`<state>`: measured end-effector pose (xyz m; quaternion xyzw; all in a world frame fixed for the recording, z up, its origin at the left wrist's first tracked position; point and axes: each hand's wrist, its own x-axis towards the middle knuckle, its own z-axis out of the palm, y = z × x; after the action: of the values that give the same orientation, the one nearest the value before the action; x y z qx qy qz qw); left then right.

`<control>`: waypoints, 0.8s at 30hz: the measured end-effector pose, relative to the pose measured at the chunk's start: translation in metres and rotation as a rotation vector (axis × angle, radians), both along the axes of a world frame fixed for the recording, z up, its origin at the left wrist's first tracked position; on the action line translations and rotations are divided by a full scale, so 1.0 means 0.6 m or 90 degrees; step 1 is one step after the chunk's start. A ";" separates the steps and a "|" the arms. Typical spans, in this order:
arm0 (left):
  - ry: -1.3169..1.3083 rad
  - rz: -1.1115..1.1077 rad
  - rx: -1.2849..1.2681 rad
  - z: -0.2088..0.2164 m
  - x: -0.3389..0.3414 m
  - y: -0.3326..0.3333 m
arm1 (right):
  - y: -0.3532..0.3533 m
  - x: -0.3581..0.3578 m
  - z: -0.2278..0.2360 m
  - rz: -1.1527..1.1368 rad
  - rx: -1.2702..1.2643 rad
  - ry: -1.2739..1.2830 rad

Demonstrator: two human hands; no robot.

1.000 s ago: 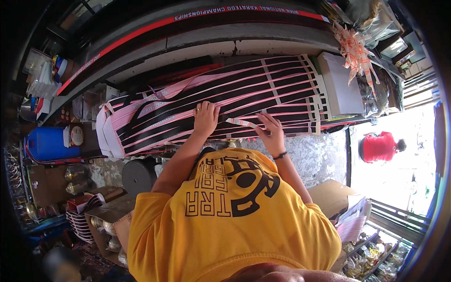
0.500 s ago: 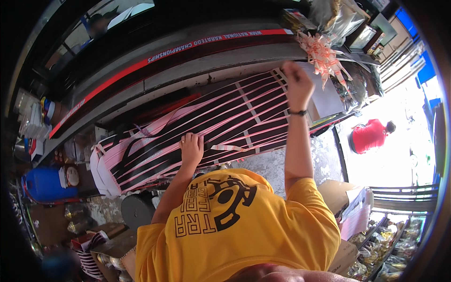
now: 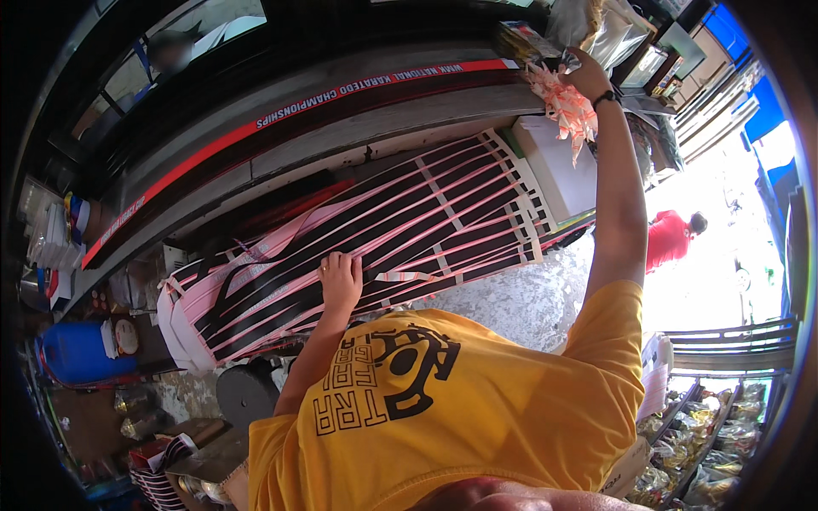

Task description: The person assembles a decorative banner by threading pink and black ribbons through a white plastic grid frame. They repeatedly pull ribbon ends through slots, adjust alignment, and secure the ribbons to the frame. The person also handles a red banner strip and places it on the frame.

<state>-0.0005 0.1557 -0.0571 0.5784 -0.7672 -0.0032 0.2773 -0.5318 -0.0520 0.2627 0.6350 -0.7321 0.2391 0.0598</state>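
Long pink-and-black ribbons lie side by side on the bench, crossed by pale strips of tape. My left hand rests on them near the middle, fingers laid flat. Beside it, a loose orange-and-white strip lies across the ribbons. At the far right, my right hand reaches up to a hanging bunch of orange-and-white tape strips, fingers curled at its top. The fingertips are partly hidden, and individual strips cannot be told apart there.
A dark shelf with a red printed band runs along the far side. White sheets lie right of the ribbons. At left stands a blue container. A person in red is off to the right. Bagged goods fill the lower right.
My right hand has moved from the ribbons' right end up and right to the hanging bunch of tape strips. My left hand stays on the ribbons.
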 end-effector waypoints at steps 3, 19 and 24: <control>0.003 0.002 0.011 0.001 0.000 0.000 | -0.013 0.018 0.008 -0.057 0.114 0.058; -0.011 0.014 -0.039 -0.005 0.000 -0.001 | -0.014 0.034 0.027 -0.131 0.209 0.185; 0.010 0.008 -0.028 -0.002 -0.002 -0.001 | 0.025 0.015 0.068 -0.069 0.214 -0.330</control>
<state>-0.0017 0.1551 -0.0585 0.5772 -0.7611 0.0108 0.2957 -0.5226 -0.0372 0.3037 0.5136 -0.7852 0.2649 -0.2222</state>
